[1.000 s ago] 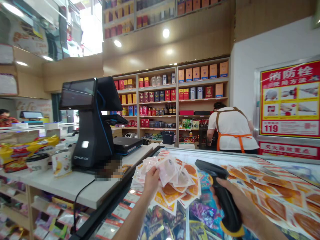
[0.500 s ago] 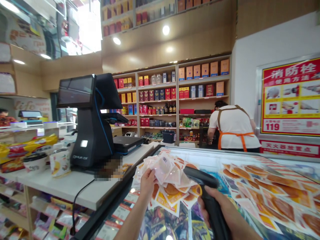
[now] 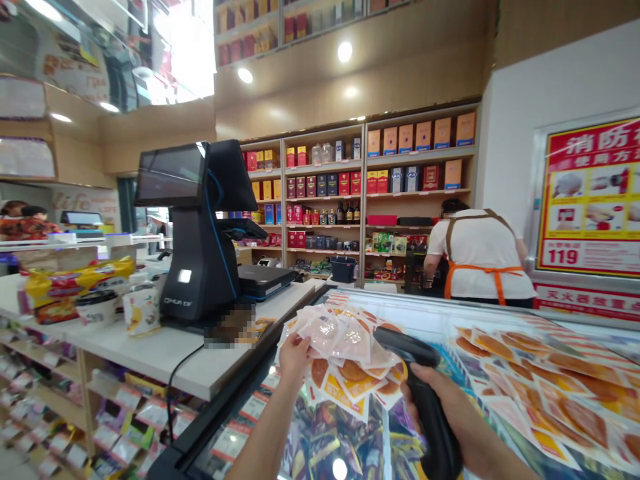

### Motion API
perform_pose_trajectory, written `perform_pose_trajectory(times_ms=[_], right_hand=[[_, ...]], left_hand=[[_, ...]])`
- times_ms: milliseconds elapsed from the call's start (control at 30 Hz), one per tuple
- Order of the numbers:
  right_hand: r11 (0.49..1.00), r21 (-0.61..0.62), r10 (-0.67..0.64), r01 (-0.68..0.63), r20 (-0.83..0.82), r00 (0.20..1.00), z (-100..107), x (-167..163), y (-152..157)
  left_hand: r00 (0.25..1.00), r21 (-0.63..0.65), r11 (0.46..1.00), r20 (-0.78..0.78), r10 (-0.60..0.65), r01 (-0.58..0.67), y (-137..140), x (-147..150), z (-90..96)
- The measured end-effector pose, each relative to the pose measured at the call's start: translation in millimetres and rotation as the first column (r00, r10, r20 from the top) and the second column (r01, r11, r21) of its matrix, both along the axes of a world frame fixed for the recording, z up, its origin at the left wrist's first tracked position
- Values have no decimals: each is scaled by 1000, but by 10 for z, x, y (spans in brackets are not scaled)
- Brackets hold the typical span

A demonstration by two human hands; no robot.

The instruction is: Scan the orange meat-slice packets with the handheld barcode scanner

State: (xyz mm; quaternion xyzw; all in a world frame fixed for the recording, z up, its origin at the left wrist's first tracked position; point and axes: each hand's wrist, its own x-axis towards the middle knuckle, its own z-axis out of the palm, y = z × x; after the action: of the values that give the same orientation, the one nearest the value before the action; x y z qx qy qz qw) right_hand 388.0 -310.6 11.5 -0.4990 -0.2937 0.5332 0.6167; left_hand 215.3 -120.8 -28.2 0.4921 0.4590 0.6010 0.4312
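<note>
My left hand (image 3: 295,353) pinches the edge of a clear-and-white plastic packet (image 3: 323,330) on top of a heap of flat packets. Below it in the heap, orange-and-white packets (image 3: 350,380) show round brown contents. My right hand (image 3: 440,400) is wrapped around the handle of a black barcode scanner (image 3: 425,407). The scanner's head points left, over the right side of the heap. Both hands are above a glass-topped freezer (image 3: 345,433) with colourful packages inside. A larger spread of similar packets (image 3: 555,387) lies on the right part of the glass.
A black checkout terminal (image 3: 195,247) stands on the white counter (image 3: 195,367) at left, near a paper cup (image 3: 97,307) and snack bags (image 3: 75,283). A co-worker in an orange-trimmed apron (image 3: 485,257) bends by the back shelves (image 3: 325,207). A cable (image 3: 173,393) hangs off the counter.
The view has turned slightly left, so the scene sits further right. My left hand has turned the top packet flatter on the heap. The scanner stays in my right hand.
</note>
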Motion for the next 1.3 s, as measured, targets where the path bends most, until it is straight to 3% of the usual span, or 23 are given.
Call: perform_pose_trajectory(times_ms=[167, 367, 467, 567, 633, 733, 800, 900, 1000, 1067, 1133, 1233, 1300], right_hand=[[998, 62, -10, 8, 46, 999, 56, -130, 165], [990, 129, -79, 58, 165, 983, 119, -385, 387], [971, 213, -161, 105, 265, 951, 81, -463, 454], [943, 296, -258, 154, 353, 899, 10, -448, 505], [923, 339, -318, 179, 414, 853, -37, -402, 539], [902, 377, -392, 212, 508, 767, -96, -346, 579], [882, 416, -436, 221, 545, 716, -124, -348, 589], [846, 482, -500, 229, 569, 653, -139, -406, 581], [841, 515, -496, 164, 616, 612, -113, -432, 547], [861, 506, -451, 55, 710, 541, -90, -343, 499], [884, 467, -433, 13, 809, 396, -82, -121, 412], [901, 387, -415, 195, 900, 132, -130, 428, 187], [897, 276, -300, 345, 954, 19, -198, 840, -2]], left_hand=[[962, 67, 988, -230, 150, -138, -57, -49, 8], [927, 215, 970, -330, 178, -110, -232, -33, 145], [942, 265, 963, -334, 39, 54, -406, 95, 212], [915, 251, 919, -345, -208, 303, -648, 307, 234], [859, 188, 858, -306, -412, 478, -803, 432, 231], [719, 9, 721, -86, -690, 693, -967, 530, 233], [702, -21, 701, 38, -712, 712, -1024, 548, 247], [686, 36, 700, 170, -707, 713, -1050, 552, 268], [665, 38, 686, 211, -716, 727, -1026, 527, 262], [686, -3, 700, 203, -699, 714, -993, 463, 248], [701, -55, 707, 203, -684, 706, -955, 348, 240], [697, -80, 702, 246, -674, 708, -900, 114, 259], [690, -81, 700, 284, -666, 709, -867, -38, 281]])
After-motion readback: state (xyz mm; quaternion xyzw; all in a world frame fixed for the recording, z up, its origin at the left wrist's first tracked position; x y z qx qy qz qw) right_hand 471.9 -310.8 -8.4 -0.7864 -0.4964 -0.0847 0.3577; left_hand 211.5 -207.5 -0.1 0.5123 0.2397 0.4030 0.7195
